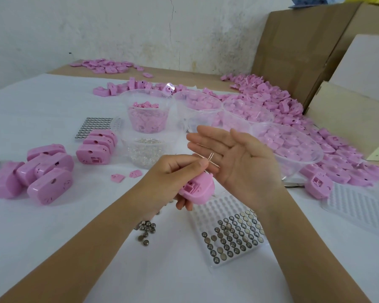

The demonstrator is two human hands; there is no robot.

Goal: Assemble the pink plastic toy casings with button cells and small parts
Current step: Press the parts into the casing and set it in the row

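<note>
Left grip (175,171) curled round pink casing (198,190), pinching thin wire legs (211,158), right grip (239,158) spread flat, palm up

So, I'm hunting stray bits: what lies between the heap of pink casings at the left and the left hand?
Head view: two small pink parts lie loose on the white sheet between the casing heap and the left hand.

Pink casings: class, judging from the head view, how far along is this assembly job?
Done, apparently: closed casings grouped at left. In hand: the left hand holds one casing with a thin two-legged part at its fingertips; the right hand is open. Left: the big pile at right and a half-full cell tray.
</note>
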